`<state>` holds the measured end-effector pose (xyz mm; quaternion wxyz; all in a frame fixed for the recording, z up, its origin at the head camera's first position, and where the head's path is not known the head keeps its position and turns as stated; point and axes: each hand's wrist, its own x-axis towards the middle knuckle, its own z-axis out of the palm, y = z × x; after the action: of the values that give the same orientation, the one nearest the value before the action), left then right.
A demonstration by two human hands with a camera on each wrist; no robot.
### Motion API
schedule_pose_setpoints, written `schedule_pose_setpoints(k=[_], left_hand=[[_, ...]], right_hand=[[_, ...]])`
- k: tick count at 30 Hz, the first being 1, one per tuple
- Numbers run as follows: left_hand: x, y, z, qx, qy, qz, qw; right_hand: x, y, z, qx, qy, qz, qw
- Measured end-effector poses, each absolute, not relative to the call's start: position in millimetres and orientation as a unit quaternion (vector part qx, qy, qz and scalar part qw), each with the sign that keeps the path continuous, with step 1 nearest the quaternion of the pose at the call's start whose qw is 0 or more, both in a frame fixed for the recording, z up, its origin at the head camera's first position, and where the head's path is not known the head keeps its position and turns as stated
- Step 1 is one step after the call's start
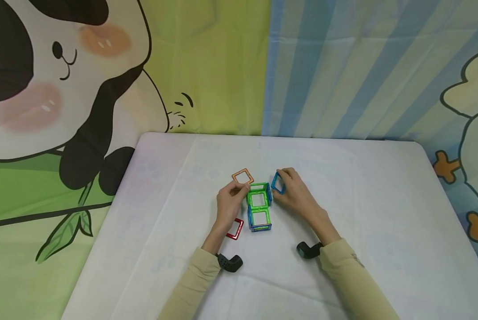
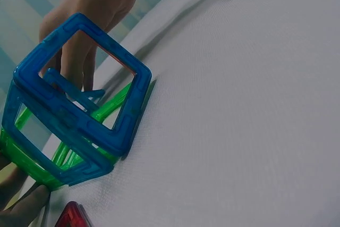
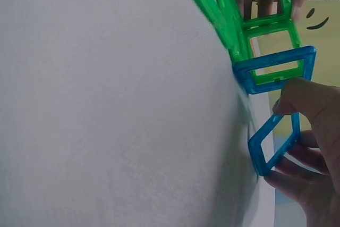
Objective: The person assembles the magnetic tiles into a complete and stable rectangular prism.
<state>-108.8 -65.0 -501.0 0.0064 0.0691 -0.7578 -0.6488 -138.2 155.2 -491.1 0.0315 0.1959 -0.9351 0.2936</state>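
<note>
A small structure of magnetic tiles stands on the table, made of open square frames in green and blue. My left hand pinches its far left side, with fingertips at a green tile. In my right hand is a separate blue magnetic tile, gripped between thumb and fingers. That tile is tilted upright, just right of a blue tile on the structure's side. In the left wrist view, more blue tiles form the structure's near end.
An orange square tile lies beyond my left hand. A red tile lies beside my left wrist, partly hidden by it. The white-covered table meets a printed curtain at its far edge.
</note>
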Motion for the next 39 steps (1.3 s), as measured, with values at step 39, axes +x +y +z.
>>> schedule_pose_setpoints(k=[39], left_hand=[[-109, -65, -500, 0.068, -0.762, -0.644, 0.002]], right_hand=[[-81, 172, -497, 0.146, -0.803, 0.572, -0.078]])
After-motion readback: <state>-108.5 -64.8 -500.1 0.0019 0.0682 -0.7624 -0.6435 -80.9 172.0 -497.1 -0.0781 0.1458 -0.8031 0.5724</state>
